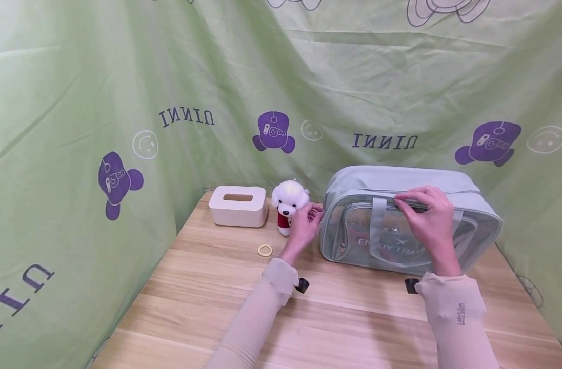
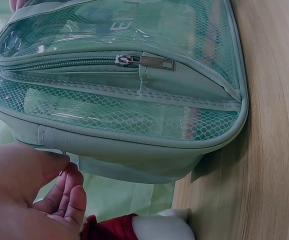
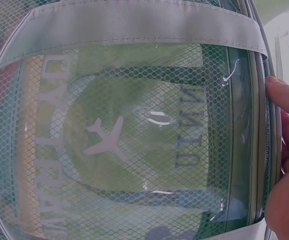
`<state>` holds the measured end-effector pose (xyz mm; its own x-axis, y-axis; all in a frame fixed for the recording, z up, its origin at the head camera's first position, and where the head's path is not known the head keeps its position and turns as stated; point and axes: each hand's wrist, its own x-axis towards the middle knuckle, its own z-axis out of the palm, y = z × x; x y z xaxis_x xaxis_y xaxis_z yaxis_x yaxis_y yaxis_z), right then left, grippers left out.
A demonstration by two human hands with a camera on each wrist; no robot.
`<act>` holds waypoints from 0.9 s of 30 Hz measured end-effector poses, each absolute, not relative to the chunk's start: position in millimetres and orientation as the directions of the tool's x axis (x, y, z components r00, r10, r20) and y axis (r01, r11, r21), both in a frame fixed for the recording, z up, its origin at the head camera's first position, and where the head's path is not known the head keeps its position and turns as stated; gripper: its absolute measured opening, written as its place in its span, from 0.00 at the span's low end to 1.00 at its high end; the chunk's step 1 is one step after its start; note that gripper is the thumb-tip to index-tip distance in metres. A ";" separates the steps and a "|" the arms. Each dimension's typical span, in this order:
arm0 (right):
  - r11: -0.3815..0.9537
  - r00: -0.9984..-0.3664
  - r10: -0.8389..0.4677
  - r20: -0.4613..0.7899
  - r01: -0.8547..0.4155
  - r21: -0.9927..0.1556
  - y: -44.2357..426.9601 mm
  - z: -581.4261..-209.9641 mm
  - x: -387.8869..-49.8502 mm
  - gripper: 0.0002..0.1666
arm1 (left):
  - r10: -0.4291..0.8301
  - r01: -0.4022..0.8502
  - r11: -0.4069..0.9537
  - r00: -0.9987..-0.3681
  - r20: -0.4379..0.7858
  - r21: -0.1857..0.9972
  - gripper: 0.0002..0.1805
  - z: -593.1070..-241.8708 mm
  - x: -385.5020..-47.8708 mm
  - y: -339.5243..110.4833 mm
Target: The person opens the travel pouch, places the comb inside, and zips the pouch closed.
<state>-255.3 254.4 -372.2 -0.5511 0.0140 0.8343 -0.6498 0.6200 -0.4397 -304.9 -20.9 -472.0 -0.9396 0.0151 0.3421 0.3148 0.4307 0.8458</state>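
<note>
A pale green travel bag with a clear mesh front stands upright on the table. At the bag's left side, my left hand pinches a small metal zipper pull between thumb and forefinger, mostly covered by the fingertips. My right hand grips the bag's upper front edge near the handle strap; in the right wrist view its thumb and fingers lie on either side of that edge. The front pocket's own metal zipper pull hangs untouched.
A white plush dog in red clothing sits just behind my left hand. Left of it stands a white tissue box. A small yellowish ring lies on the wooden table. Green printed cloth hangs behind.
</note>
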 end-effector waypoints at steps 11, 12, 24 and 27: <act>0.622 -0.547 0.017 0.837 -0.650 -0.437 255.4 -371.3 -256.3 0.11 | 0.022 0.341 0.437 -0.929 0.369 0.832 0.07 -473.7 -305.6 -20.6; 0.621 -0.545 0.018 0.838 -0.651 -0.437 255.4 -371.4 -256.5 0.11 | 0.022 0.343 0.438 -0.928 0.372 0.831 0.07 -473.6 -305.5 -20.5; 0.657 -0.547 -0.023 0.837 -0.639 -0.399 256.0 -371.3 -252.6 0.13 | 0.114 0.378 0.561 -0.917 0.383 0.737 0.12 -461.3 -299.4 -25.5; 0.692 -0.543 -0.079 0.836 -0.634 -0.346 258.1 -369.2 -246.0 0.20 | 0.199 0.452 0.664 -0.875 0.442 0.595 0.16 -447.2 -295.9 -35.4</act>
